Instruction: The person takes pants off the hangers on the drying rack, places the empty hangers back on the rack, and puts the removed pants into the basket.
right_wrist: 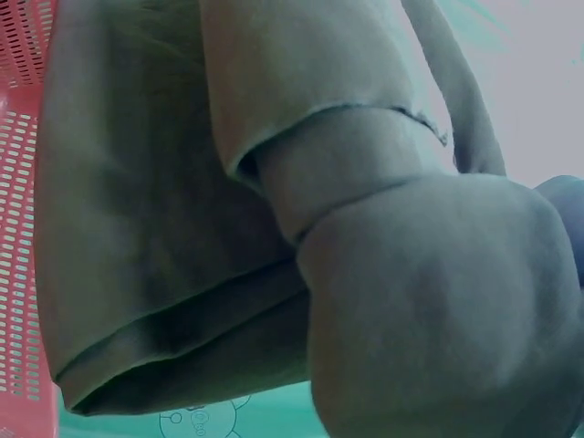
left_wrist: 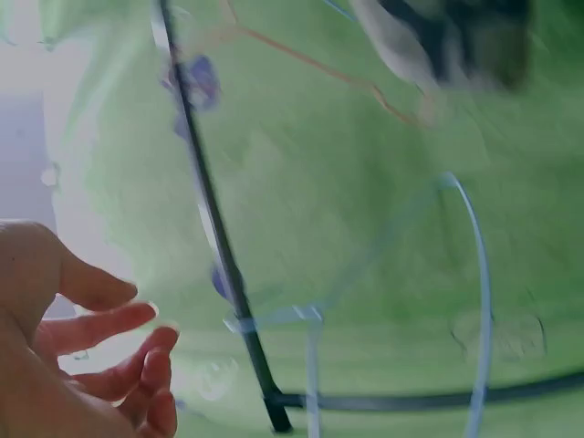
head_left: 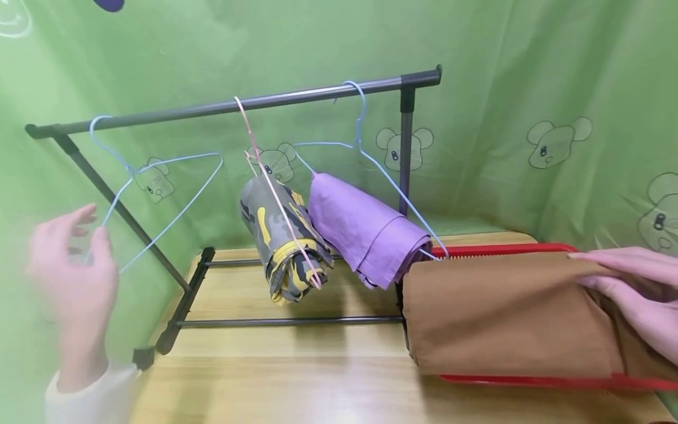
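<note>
On the left, my left hand (head_left: pixel 79 259) is raised beside a light blue wire hanger (head_left: pixel 180 156) that hangs bare from the rail. Its fingers are loosely bent, and the left wrist view shows nothing between them, with the hanger (left_wrist: pixel 484 274) apart from the hand. At the right edge, my right hand (head_left: pixel 641 288) pinches a folded brown cloth (head_left: pixel 508 318) between thumb and fingers. This cloth lies over a red basket (head_left: pixel 529 381). Cloth folds (right_wrist: pixel 137 201) fill the right wrist view, where the fingers cannot be made out.
A dark metal clothes rack (head_left: pixel 196 112) stands on the wooden table (head_left: pixel 275 377). From it hang a camouflage cloth (head_left: pixel 286 235) on a pink hanger (head_left: pixel 246 121) and a purple cloth (head_left: pixel 365 229) on another blue hanger (head_left: pixel 360 126). Green curtain (head_left: pixel 487 165) surrounds everything.
</note>
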`<state>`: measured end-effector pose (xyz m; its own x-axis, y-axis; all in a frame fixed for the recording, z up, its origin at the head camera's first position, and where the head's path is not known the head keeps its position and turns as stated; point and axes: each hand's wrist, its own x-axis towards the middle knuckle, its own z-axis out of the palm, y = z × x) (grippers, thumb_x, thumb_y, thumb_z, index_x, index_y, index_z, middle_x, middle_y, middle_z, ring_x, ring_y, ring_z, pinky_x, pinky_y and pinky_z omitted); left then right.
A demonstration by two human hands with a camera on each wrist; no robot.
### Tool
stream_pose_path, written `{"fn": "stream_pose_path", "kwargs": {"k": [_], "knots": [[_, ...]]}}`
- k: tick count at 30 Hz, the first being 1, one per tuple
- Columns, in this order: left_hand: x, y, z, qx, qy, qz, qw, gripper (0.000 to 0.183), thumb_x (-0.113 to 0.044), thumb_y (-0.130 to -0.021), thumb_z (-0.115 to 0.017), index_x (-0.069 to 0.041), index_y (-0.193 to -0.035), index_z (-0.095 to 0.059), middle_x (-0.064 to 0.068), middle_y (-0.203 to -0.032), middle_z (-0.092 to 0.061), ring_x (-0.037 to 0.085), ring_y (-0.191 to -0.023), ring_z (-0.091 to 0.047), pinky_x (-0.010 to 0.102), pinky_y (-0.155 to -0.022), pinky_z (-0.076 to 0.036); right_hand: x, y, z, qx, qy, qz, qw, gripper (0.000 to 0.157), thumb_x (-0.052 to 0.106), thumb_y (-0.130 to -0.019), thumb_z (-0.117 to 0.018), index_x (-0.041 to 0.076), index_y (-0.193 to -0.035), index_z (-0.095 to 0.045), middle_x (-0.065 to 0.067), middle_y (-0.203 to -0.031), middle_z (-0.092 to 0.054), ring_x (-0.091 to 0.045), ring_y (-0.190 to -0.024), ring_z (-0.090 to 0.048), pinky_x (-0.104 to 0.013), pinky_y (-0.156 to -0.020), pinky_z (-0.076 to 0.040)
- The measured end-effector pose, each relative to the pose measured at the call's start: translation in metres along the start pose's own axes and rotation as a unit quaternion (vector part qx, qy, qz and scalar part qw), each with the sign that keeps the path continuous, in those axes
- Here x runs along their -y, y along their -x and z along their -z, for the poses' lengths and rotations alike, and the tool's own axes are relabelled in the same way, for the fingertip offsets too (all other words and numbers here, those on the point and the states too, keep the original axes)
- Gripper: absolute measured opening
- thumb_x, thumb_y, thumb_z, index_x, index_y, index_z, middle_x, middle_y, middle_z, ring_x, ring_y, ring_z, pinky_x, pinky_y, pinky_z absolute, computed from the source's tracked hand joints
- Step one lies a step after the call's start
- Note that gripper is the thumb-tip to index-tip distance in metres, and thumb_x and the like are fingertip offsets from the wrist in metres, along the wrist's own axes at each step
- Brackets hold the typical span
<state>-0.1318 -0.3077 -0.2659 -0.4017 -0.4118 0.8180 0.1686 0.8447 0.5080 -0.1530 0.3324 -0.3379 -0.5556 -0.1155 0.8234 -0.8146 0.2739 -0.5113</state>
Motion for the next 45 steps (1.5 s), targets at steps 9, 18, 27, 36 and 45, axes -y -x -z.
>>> {"fn": "stream_pose_path", "kwargs": {"k": [9,18,27,36,45], "knots": [[-0.026,0.034,-0.008,0.097,0.155,-0.132,0.9742,0.034,0.01,-0.089,-0.067,0.001,-0.122,-0.072,0.004,-0.103,-0.072,0.006,-0.095,-0.06,0.02,-0.087,-0.043,-0.004,0.002,-0.004,0.004,-0.008,-0.005,1.0,0.019,-0.009,-0.092,-0.07,-0.026,-0.1,-0.066,-0.003,-0.105,-0.077,-0.007,-0.1,-0.07,-0.01,-0.085,-0.05],[-0.056,0.054,-0.02,0.181,0.306,-0.178,0.9175,0.036,0.017,-0.082,-0.065,0.015,-0.117,-0.067,0.011,-0.102,-0.069,0.016,-0.093,-0.059,0.024,-0.084,-0.047,-0.003,-0.004,-0.012,0.004,-0.101,0.001,0.995,0.02,-0.011,-0.091,-0.07,-0.028,-0.1,-0.064,-0.009,-0.106,-0.076,-0.011,-0.101,-0.07,-0.012,-0.086,-0.05],[-0.072,0.074,-0.04,0.244,0.434,-0.186,0.847,0.037,0.016,-0.082,-0.064,0.02,-0.119,-0.062,0.016,-0.118,-0.068,0.024,-0.107,-0.064,0.031,-0.098,-0.05,0.001,-0.002,-0.015,0.005,-0.17,0.0,0.985,0.022,-0.014,-0.089,-0.07,-0.03,-0.102,-0.062,-0.014,-0.107,-0.075,-0.015,-0.103,-0.07,-0.013,-0.088,-0.051],[-0.109,0.114,-0.078,0.349,0.414,-0.238,0.8058,0.052,-0.037,-0.099,-0.068,0.0,-0.135,-0.061,0.015,-0.132,-0.064,0.028,-0.123,-0.06,0.04,-0.109,-0.044,0.007,-0.002,-0.014,0.007,-0.144,0.005,0.99,0.022,-0.013,-0.09,-0.07,-0.029,-0.102,-0.063,-0.013,-0.109,-0.076,-0.014,-0.104,-0.07,-0.013,-0.089,-0.05],[-0.145,0.15,-0.104,0.413,0.388,-0.278,0.7753,0.07,-0.026,-0.09,-0.08,-0.006,-0.149,-0.05,0.009,-0.149,-0.052,0.023,-0.137,-0.05,0.042,-0.116,-0.037,0.014,-0.005,-0.019,0.017,-0.203,0.019,0.979,0.022,-0.015,-0.089,-0.07,-0.03,-0.103,-0.062,-0.019,-0.11,-0.074,-0.018,-0.106,-0.07,-0.016,-0.091,-0.051]]}}
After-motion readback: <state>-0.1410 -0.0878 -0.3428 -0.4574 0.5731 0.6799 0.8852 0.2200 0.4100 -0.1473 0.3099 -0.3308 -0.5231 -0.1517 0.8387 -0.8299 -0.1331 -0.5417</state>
